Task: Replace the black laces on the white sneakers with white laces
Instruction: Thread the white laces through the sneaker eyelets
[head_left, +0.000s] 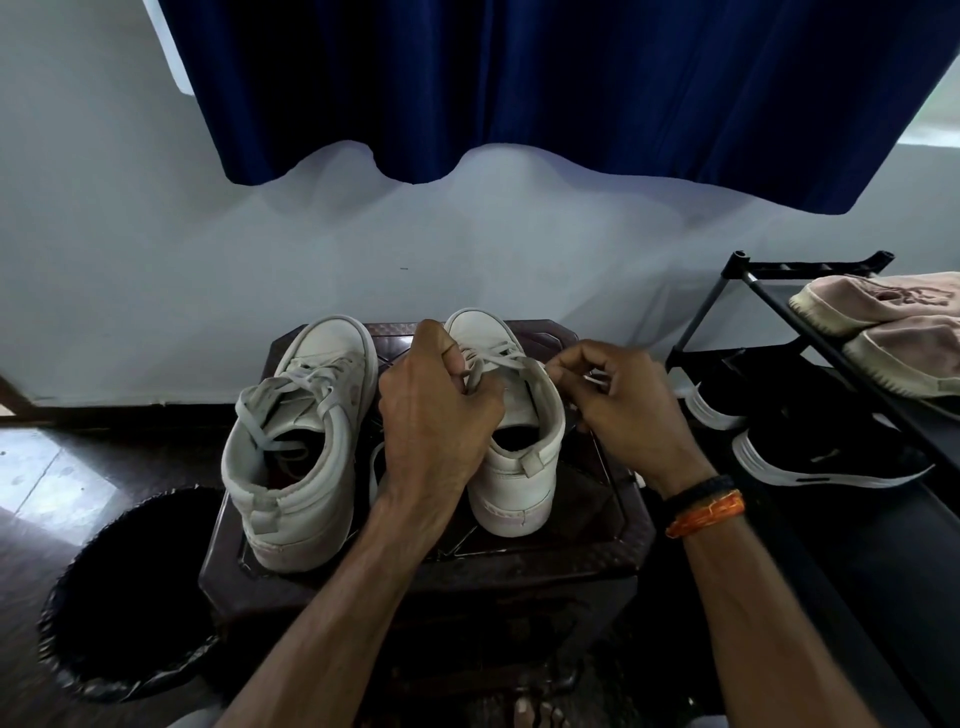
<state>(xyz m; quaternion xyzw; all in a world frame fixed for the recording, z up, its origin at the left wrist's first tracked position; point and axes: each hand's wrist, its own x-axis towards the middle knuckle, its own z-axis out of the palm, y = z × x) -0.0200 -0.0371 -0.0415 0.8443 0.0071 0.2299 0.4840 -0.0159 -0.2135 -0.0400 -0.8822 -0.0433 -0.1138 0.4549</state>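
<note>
Two white sneakers stand heels toward me on the small dark table (613, 540). The left sneaker (306, 441), at about 9 o'clock from my hands, is already threaded with a white lace (291, 395), its ends lying loose over the tongue and collar. The right sneaker (511, 415) sits between my two hands.

My left hand (436, 415) is closed, fingers pinching a loop of the second white lace (498, 361) just above the right sneaker's tongue. My right hand (623, 405), at 3 o'clock from that shoe, is curled, thumb and fingertips nipping the same lace's other end. Two bands, one black and one orange, circle my right wrist.

One white strand (375, 467) hangs in the gap between the two sneakers.

At 7 o'clock stands one black bin (93, 613). At 3 o'clock a black rack (779, 306) holds two pink shoes (883, 317) above and two black shoes (810, 457) below. At 12 o'clock hangs one blue curtain (519, 78).
</note>
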